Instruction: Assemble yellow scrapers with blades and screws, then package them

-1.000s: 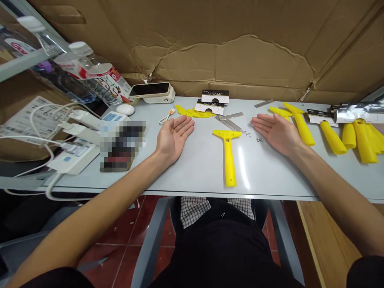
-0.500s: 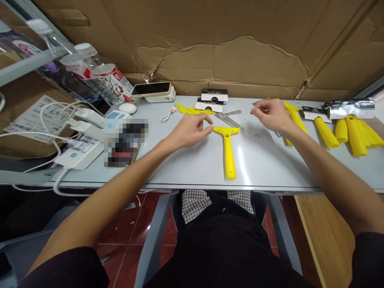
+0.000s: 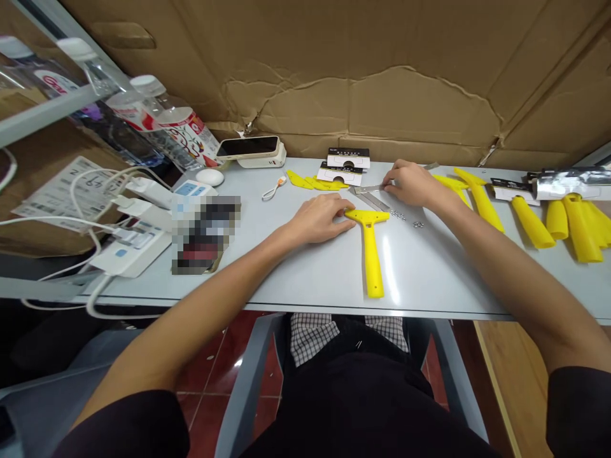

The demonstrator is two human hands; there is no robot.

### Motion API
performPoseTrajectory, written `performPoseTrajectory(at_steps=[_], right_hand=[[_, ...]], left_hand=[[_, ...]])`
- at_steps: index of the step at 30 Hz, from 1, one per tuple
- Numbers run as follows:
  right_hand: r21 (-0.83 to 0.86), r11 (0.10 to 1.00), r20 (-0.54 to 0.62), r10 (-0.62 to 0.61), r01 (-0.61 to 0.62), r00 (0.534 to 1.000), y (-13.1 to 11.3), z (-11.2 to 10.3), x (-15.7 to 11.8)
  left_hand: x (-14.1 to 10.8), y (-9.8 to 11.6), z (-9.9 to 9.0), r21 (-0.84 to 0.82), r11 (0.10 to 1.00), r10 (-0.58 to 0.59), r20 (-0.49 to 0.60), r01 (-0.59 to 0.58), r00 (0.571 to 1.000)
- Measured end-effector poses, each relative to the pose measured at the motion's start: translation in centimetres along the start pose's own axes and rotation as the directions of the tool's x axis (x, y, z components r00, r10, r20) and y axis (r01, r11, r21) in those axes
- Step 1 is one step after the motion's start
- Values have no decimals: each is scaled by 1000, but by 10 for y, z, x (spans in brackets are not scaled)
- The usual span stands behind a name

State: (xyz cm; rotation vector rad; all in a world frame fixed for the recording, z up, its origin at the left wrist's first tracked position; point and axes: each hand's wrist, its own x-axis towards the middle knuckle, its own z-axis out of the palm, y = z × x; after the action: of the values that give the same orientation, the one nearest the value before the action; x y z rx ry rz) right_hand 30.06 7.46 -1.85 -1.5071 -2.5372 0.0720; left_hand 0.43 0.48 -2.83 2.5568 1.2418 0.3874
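yellow scraper (image 3: 373, 257) beside left hand (image 3: 324, 219), palm down, fingers curled.

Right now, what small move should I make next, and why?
Probably pinch the upper metal blade and ease it from the lower blade: your right hand's fingertips are at its end, and your left hand is at the yellow scraper's head.

From scraper (image 3: 372, 257) on table (image 3: 305, 280), I read: cards (image 3: 340, 175) 11 o'clock, small parts (image 3: 418, 224) 2, power strip (image 3: 125, 259) 9, bottles (image 3: 193, 137) 10 (behind strip).
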Motion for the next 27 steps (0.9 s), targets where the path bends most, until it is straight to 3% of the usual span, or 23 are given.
performPoseTrajectory(at_steps=[3, 5, 7, 10, 11, 12, 14, 16, 17, 20, 27], right_hand=[[2, 999, -33, 42, -42, 999, -7, -4, -11], [89, 994, -105, 67, -58, 992, -13, -9, -22], [267, 961, -184, 123, -71, 975, -20, -14, -34], [569, 821, -155, 166, -49, 974, -32, -23, -50], [630, 774, -119, 167, -55, 979, -36, -26, -54], [681, 730, -95, 164, -56, 982, -40, -29, -57], [752, 658, -62, 148, -51, 987, -48, -33, -61], [795, 605, -34, 128, -51, 991, -54, -37, -64], [806, 590, -25, 119, -50, 993, -57, -39, -65], [823, 566, -10, 111, -55, 994, -61, -43, -68], [827, 560, 5, 94, -57, 996, -57, -41, -69]], left_hand=[[-1, 0, 3, -9, 1000, 5, -32, -5, 999], [0, -3, 4, -43, 999, 6, -49, -8, 999], [0, -4, 4, -102, 995, 1, -64, -8, 998], [-1, -1, 0, -312, 950, -55, -77, 28, 996], [-2, 2, -1, -441, 895, -111, -63, 72, 992], [-4, 6, -1, -611, 778, -195, -12, 147, 981], [-7, 14, -1, -855, 465, -262, 113, 228, 959], [-10, 22, -1, -954, 210, -280, 149, 212, 948], [-11, 25, 0, -973, 128, -279, 152, 194, 948], [-12, 30, 1, -986, 6, -309, 158, 168, 938], [-13, 34, 2, -980, -67, -368, 201, 190, 908]])
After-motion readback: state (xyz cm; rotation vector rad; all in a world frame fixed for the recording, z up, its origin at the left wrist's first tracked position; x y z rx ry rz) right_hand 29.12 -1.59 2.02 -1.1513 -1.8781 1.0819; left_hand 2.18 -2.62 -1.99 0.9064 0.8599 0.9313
